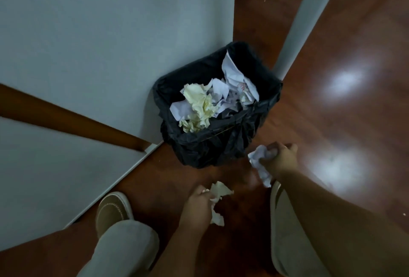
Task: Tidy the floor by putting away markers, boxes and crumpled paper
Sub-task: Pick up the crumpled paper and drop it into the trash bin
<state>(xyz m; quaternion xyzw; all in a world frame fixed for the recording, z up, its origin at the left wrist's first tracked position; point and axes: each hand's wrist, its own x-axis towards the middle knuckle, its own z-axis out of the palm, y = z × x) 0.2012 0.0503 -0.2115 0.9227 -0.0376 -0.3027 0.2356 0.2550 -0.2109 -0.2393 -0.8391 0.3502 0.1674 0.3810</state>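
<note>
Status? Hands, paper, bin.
Left hand grips yellowish paper. Right hand grips white paper. Bin ahead, near full, open. Nothing in the way.

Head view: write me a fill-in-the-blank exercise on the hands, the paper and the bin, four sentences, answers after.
1. The bin is lined with a ____ bag.
2. The right hand grips a crumpled ball of ____ paper.
3. The left hand holds a crumpled piece of pale ____ paper.
4. The bin stands on the floor against the ____.

Missing words: black; white; yellow; wall
</note>
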